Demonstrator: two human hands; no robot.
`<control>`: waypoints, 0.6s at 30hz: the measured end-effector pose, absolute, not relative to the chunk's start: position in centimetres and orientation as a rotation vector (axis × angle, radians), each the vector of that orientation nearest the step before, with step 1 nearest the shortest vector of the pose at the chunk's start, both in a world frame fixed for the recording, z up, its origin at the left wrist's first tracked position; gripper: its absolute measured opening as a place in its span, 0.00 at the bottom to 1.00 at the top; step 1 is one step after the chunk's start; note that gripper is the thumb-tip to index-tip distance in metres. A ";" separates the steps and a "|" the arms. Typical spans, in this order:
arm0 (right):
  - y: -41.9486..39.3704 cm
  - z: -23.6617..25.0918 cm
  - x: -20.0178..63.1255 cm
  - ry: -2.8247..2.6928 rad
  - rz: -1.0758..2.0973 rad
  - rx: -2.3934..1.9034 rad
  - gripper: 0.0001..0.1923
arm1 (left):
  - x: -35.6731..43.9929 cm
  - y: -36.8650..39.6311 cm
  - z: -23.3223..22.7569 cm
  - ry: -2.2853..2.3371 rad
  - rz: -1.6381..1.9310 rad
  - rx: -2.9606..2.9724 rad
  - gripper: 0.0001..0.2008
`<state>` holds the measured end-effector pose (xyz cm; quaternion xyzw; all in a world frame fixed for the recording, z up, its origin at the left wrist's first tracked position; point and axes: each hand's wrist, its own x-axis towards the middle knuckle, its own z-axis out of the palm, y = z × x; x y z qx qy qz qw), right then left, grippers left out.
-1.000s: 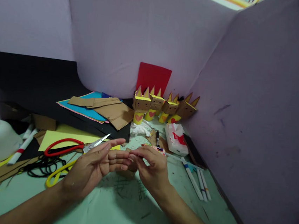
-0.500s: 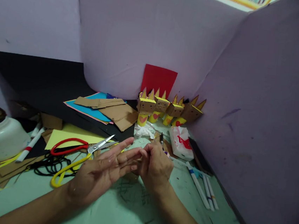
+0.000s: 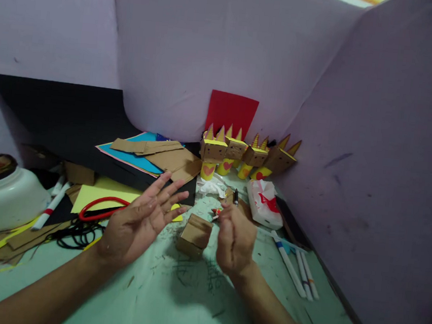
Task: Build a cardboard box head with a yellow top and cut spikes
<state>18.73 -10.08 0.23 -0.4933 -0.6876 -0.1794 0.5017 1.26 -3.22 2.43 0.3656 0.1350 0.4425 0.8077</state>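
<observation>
Cluttered green table (image 3: 172,300), lilac partitions (image 3: 219,45)

I count four cardboard figures (image 3: 245,153) along the back, one small cardboard box (image 3: 194,235) between my two hands, one pair of red scissors (image 3: 100,208), three white markers (image 3: 297,265) together at right, and one tissue pack (image 3: 264,203).
</observation>
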 end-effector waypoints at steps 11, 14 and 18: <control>-8.5 0.4 21.5 -1.215 0.041 -1.383 0.06 | 1.3 -1.9 1.9 0.918 1.140 1.102 0.14; -8.6 0.5 21.6 -1.273 0.105 -1.351 0.15 | 1.2 -1.7 1.1 0.958 0.982 1.382 0.20; -9.4 1.1 21.4 -1.474 0.194 -1.424 0.19 | 1.3 -1.8 0.4 0.939 0.715 1.636 0.24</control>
